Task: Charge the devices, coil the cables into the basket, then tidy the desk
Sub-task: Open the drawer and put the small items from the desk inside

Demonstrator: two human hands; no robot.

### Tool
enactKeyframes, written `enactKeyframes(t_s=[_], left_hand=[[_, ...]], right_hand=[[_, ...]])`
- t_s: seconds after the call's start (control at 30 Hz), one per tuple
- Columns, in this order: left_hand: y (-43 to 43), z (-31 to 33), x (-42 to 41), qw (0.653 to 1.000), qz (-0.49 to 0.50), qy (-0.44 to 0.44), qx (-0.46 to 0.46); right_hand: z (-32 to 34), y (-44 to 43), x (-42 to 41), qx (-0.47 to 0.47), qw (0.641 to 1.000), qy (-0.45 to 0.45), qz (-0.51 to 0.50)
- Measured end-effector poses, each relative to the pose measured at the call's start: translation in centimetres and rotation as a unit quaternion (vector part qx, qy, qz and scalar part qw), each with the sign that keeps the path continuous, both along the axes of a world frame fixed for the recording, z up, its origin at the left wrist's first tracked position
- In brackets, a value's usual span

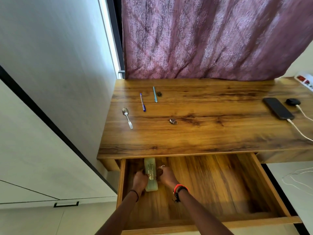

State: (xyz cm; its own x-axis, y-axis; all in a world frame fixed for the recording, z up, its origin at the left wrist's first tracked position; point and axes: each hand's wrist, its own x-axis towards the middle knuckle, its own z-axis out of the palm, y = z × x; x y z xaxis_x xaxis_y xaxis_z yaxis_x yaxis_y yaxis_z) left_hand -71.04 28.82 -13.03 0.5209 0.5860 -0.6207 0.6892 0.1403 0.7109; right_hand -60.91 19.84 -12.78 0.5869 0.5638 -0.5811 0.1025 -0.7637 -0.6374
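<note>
Left grip (139,179), right grip (166,175) clasp pale case (151,178) | drawer (220,184) | fingers (160,171) blurred

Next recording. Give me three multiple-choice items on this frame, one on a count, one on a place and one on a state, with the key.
1. How many pens lie on the desktop?
A. two
B. one
C. four

2. Where is the pale green case?
A. on the desktop
B. in the open drawer
C. in a basket

3. What is the state of the phone?
A. unplugged
B. plugged into a white cable
C. wrapped in its cable

Key:
1 A: only a blue pen and a teal pen lie there.
2 B: the left hand and the right hand grip it inside the drawer.
3 B: the cable enters the phone's near end.
</note>
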Motion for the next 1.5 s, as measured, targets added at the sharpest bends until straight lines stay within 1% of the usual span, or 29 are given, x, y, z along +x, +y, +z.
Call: enactKeyframes(t_s=[0.13, 0.27, 0.3, 0.4, 0.47, 0.53, 0.63, 0.7, 0.77, 0.87, 1.0, 1.1, 1.17, 1.3, 1.43, 1.5], left_hand=[[0.3, 0.2, -0.6, 1.000, -0.022, 0.003, -0.003], [-0.4, 2.2, -1.5, 0.996, -0.087, 0.020, 0.032], [-0.4, 2.7, -1.7, 0.996, -0.090, 0.008, 0.029], [0.3, 5.9, -1.7, 0.994, -0.084, -0.058, -0.048], [1.9, 8.0, -0.9, 0.990, -0.082, -0.097, -0.058], [4.5, 9.6, 0.3, 0.990, -0.033, -0.129, -0.046], [9.2, 10.1, 2.7, 0.982, 0.089, -0.163, -0.031], [12.3, 9.6, 4.1, 0.973, 0.156, -0.168, 0.015], [14.7, 9.3, 5.3, 0.965, 0.184, -0.174, 0.070], [17.7, 9.4, 7.1, 0.953, 0.215, -0.168, 0.134], [21.6, 8.6, 9.5, 0.951, 0.201, -0.120, 0.204], [23.8, 7.8, 10.9, 0.955, 0.164, -0.082, 0.234], [24.5, 7.7, 11.6, 0.957, 0.143, -0.067, 0.243], [25.3, 7.8, 12.6, 0.960, 0.123, -0.061, 0.244], [26.1, 7.4, 13.6, 0.959, 0.103, -0.056, 0.257], [25.9, 7.4, 13.6, 0.959, 0.097, -0.072, 0.257]], right_hand=[[2.1, -0.2, 0.3, -0.041, 0.998, -0.035, 0.025], [4.4, -0.5, 2.0, -0.082, 0.996, 0.004, 0.047], [5.2, -0.5, 2.5, -0.082, 0.995, 0.012, 0.054], [8.4, 0.5, 4.1, -0.037, 0.998, 0.032, 0.048], [10.1, 1.9, 5.3, 0.000, 0.999, 0.037, 0.037], [11.1, 4.1, 6.5, 0.032, 0.999, 0.027, 0.018], [11.8, 7.8, 7.7, 0.072, 0.997, -0.016, 0.009], [11.7, 10.5, 8.2, 0.095, 0.994, -0.052, 0.010], [11.6, 12.9, 8.4, 0.110, 0.991, -0.072, 0.004], [11.8, 16.0, 8.1, 0.103, 0.988, -0.111, 0.013], [11.1, 19.7, 7.6, 0.099, 0.984, -0.144, 0.020], [10.5, 21.3, 7.0, 0.100, 0.983, -0.152, 0.024], [10.2, 21.9, 6.6, 0.090, 0.980, -0.173, 0.029], [9.5, 22.9, 6.4, 0.079, 0.972, -0.213, 0.056], [9.2, 23.1, 6.7, 0.086, 0.973, -0.208, 0.056], [9.0, 22.8, 6.9, 0.086, 0.975, -0.197, 0.051]])
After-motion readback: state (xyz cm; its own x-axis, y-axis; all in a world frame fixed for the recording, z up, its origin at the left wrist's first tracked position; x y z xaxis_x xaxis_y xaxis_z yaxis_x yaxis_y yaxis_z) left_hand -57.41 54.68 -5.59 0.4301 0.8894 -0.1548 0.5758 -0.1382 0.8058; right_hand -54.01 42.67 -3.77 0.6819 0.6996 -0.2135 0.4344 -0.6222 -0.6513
